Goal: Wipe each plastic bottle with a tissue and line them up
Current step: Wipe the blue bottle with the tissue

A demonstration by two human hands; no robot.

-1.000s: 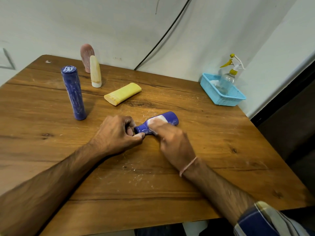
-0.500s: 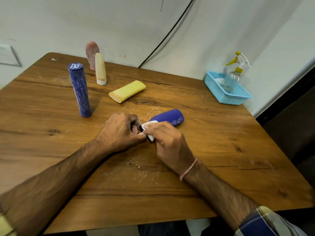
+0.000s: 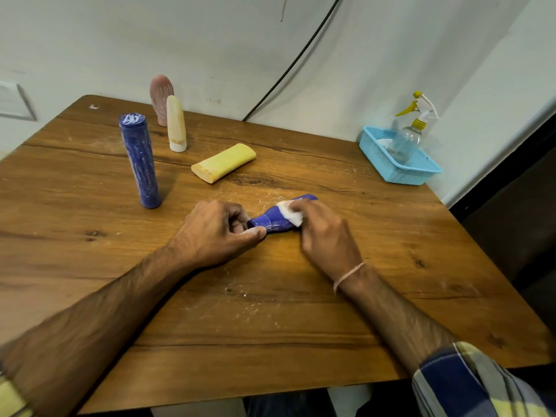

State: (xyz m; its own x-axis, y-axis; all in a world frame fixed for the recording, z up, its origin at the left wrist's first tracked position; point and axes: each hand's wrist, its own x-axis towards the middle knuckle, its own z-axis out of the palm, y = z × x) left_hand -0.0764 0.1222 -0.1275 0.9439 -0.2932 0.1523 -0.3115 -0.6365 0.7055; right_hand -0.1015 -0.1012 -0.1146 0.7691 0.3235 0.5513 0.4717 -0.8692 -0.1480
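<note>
Left hand is pinching the cap end of a flat dark-blue plastic bottle lying mid-table while the right hand is pressing a small white tissue onto it, with the tall blue cylinder bottle standing further back on the wooden table.

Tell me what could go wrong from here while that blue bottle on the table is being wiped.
1. The left hand pinches only the cap end of the lying blue bottle, so the right hand's tissue strokes might twist it loose.
2. White smears show on the tall blue bottle and wooden table; cleaned bottles could pick residue back up.
</note>
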